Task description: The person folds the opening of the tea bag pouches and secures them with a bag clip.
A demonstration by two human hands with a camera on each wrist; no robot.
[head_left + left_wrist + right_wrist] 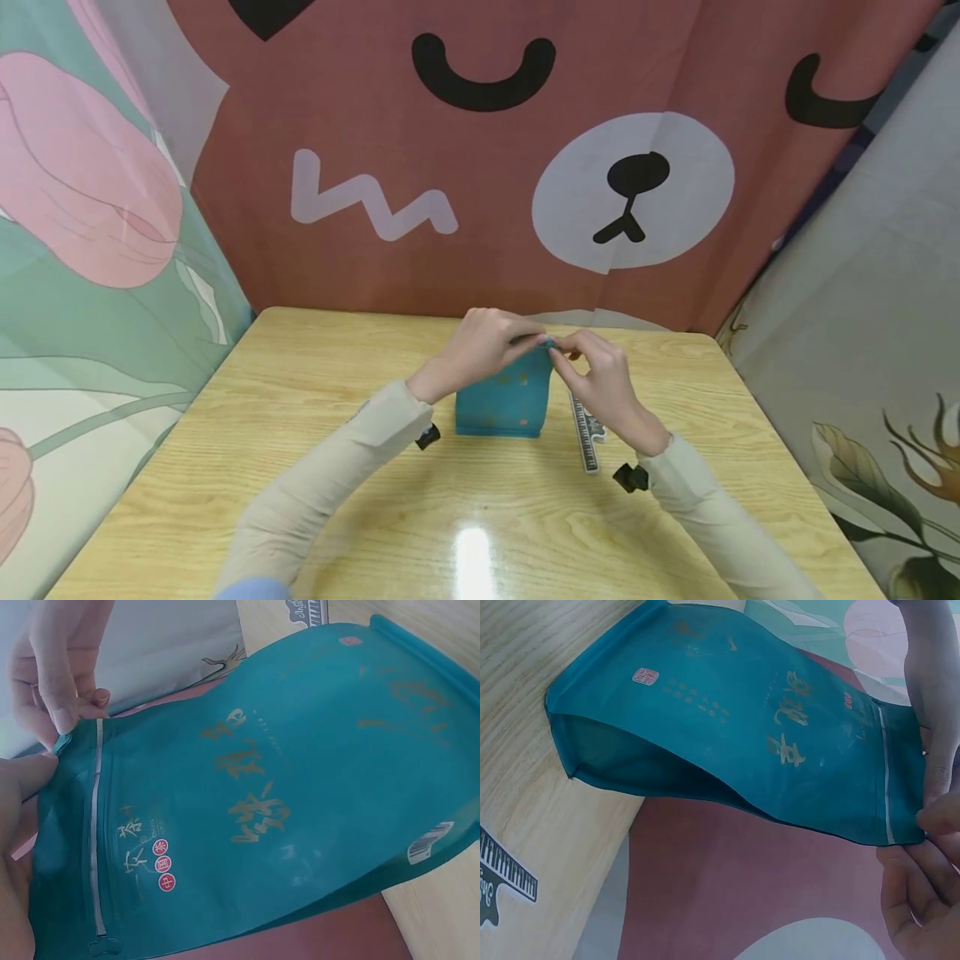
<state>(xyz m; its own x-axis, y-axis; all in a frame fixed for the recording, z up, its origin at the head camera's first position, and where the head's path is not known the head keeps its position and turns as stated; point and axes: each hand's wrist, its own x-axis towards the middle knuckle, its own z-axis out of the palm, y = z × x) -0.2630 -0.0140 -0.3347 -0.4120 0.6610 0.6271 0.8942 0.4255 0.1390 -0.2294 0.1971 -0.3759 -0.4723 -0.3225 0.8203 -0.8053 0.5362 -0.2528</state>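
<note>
A teal tea pouch (504, 402) with gold characters stands upright on the table, its top edge between both hands. My left hand (487, 342) grips that top edge from the left. At the right top corner, my right hand (596, 371) pinches the pouch between thumb and fingers, close to the left fingertips. In the left wrist view a pale strip (96, 825) crosses the pouch (315, 765) just below its top. The right wrist view shows the pouch (727, 712) with its folded side, and the right hand (922, 892) at the corner.
A piano-keyboard-patterned flat piece (585, 433) lies on the wooden table (337, 517) to the right of the pouch. Black wrist devices (632, 477) sit beneath both cuffs. A bear-print cloth (487, 275) hangs behind the table, with floral cloths at both sides.
</note>
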